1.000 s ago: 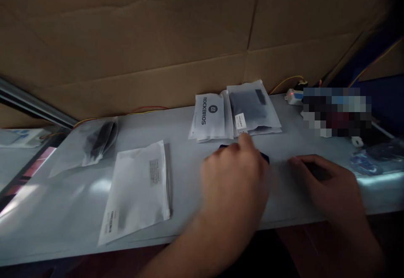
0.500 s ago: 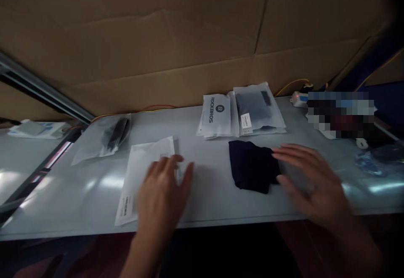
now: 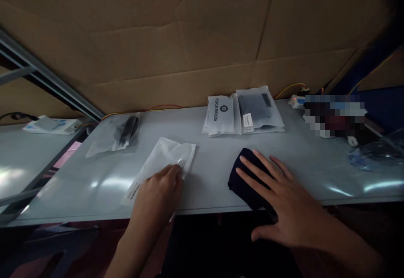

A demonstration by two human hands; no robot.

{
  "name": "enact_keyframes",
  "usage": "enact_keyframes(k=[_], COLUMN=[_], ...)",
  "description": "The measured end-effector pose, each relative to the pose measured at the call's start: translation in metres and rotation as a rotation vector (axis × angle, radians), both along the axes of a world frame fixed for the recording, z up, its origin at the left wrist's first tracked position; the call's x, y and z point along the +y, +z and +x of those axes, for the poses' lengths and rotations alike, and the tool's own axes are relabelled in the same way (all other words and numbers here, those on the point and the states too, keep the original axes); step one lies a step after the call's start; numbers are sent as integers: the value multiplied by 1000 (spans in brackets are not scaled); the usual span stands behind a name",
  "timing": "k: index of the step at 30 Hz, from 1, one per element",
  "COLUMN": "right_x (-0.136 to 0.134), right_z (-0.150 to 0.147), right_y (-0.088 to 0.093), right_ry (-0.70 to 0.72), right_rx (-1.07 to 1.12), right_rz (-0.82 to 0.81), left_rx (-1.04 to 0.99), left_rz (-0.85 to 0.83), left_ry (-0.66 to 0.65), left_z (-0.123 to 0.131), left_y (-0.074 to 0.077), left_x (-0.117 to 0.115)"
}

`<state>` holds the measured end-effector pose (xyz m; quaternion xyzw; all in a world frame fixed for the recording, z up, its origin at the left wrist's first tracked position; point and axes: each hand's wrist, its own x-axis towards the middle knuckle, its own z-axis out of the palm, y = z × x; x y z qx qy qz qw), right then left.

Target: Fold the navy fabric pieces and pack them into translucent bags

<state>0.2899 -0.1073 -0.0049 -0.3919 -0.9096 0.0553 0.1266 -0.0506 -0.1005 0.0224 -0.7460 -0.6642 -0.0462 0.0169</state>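
Note:
My left hand (image 3: 158, 196) lies on a white frosted zip bag (image 3: 167, 160), its fingertips gathered at the bag's far side near a small glint. The bag lies tilted on the pale grey table (image 3: 202, 198), with its near corner under my palm. My right hand (image 3: 284, 198) rests flat with fingers spread on a dark navy folded cloth (image 3: 248, 177). The cloth sits at the table's front edge, and my hand hides much of it.
Along the back stand a ROCKBROS bag (image 3: 221, 115) and a bag with dark contents (image 3: 257, 110). A bag with a black item (image 3: 118, 134) lies left. Thin wires (image 3: 160, 108) run before a cardboard wall (image 3: 189, 46); a blurred object (image 3: 334, 116) sits right.
The white bag has turned and shifted right under my left hand. The navy cloth has slid toward the front edge beneath my right hand, which now lies on top of it.

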Motion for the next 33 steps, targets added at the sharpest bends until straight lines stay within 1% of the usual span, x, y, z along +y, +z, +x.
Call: enact_keyframes(k=[2,5,7,10,12,14,16,17,18,19,20,21,22,23,24,26,27,28,30,31,33], right_x=[-2,-8,-14,-22,-23,-21,-18,-17,-16,-15,-14,-13,-13,-12,-10,-2,4,11,27,35,46], right_z=[4,5,3,2,5,8,7,3,-3,-11,-20,-29,-39,-49,-58,-74,-82,-89,-102,-107,-115], right_y=[-3,-12,-20,-28,-28,-22,-12,-8,-4,0,2,5,8,10,12,15,15,14,10,7,3], right_ry=[51,49,38,20,63,125,121,72,-15,-125,-239,-321,-333,-260,-118,206,326,400,446,452,418], right_rx=[-2,-45,-81,-83,-26,81,244,360,501,659,815,932,992,985,912,669,553,458,310,251,133], right_rz=[-19,-2,72,202,231,178,60,9,-14,-1,47,100,141,159,155,174,230,315,475,527,557], left_rx=[36,46,49,26,4,-8,-24,-31,-33,-28,-15,1,13,14,0,-57,-82,-96,-89,-80,-84], left_rz=[0,114,182,190,175,167,151,129,102,74,54,48,58,80,100,116,114,111,123,143,182], left_ry=[-85,-189,-257,-356,-355,-324,-322,-340,-364,-387,-408,-425,-437,-448,-461,-481,-486,-488,-479,-475,-483], left_z=[-7,-14,-17,-21,-23,-23,-21,-19,-17,-14,-10,-7,-4,-1,1,3,3,3,0,-1,-3], left_y=[-2,-6,-7,-8,-7,-6,-2,1,4,8,12,16,19,22,25,29,30,31,29,28,24], left_x=[-6,-12,-15,-19,-22,-23,-22,-20,-18,-16,-14,-12,-9,-8,-6,-4,-4,-4,-3,-3,-2])
